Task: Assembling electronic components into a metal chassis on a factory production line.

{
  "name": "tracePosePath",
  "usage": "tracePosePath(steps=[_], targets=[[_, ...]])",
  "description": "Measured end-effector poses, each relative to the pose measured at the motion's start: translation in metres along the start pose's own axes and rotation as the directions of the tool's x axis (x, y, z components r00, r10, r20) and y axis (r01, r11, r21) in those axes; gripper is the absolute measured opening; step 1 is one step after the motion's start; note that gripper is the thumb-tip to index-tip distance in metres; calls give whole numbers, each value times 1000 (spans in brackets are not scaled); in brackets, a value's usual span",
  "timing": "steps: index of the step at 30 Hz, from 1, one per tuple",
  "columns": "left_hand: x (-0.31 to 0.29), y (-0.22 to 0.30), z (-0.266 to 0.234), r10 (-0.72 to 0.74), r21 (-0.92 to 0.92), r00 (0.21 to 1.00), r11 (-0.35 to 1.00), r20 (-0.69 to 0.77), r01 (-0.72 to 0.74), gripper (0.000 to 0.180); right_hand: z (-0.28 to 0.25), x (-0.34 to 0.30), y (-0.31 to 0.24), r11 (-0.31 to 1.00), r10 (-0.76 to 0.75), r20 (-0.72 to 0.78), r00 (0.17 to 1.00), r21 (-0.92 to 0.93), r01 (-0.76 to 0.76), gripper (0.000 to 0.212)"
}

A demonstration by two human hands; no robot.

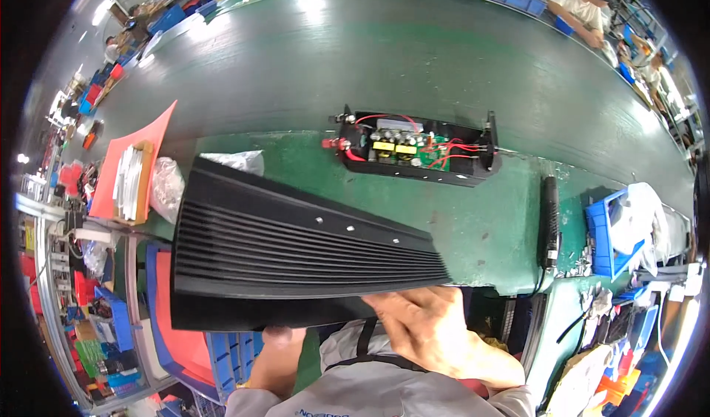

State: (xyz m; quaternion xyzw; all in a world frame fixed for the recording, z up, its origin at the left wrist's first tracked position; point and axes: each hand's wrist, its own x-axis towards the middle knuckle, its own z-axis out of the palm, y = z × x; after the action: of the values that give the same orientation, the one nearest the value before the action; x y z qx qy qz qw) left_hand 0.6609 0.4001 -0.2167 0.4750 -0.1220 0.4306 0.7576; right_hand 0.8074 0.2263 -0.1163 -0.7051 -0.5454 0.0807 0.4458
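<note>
A large black ribbed metal housing [310, 243] is held up near my chest, its finned side facing up. Three small pale marks dot the face above the fins. My left hand [283, 347] grips its lower edge toward the left; only the thumb area shows, the other fingers being hidden beneath. Near the right end, my right hand [425, 324] is closed against the same lower edge, with the fingertips partly hidden. Beyond it on the green bench lies an open black case [370, 169] containing a green circuit board [436, 150], yellow components and red wires.
A black electric screwdriver [549, 224] stands at the bench's right side, beside a blue bin [610, 243] with plastic bags. Left are an orange-red sheet [111, 173], papers and a clear bag [167, 187]. A dark conveyor belt [310, 69] runs behind; a co-worker sits across it.
</note>
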Motion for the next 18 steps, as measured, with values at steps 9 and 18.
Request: tracePosePath(steps=[9, 18], targets=[[7, 5, 17, 26, 283, 588, 894, -809, 349, 59, 60, -23, 24, 992, 118, -77, 990, 41, -115, 38], [-19, -3, 3, -224, 39, 500, 886, -836, 462, 52, 75, -26, 66, 972, -222, 24, 975, -80, 223, 31]])
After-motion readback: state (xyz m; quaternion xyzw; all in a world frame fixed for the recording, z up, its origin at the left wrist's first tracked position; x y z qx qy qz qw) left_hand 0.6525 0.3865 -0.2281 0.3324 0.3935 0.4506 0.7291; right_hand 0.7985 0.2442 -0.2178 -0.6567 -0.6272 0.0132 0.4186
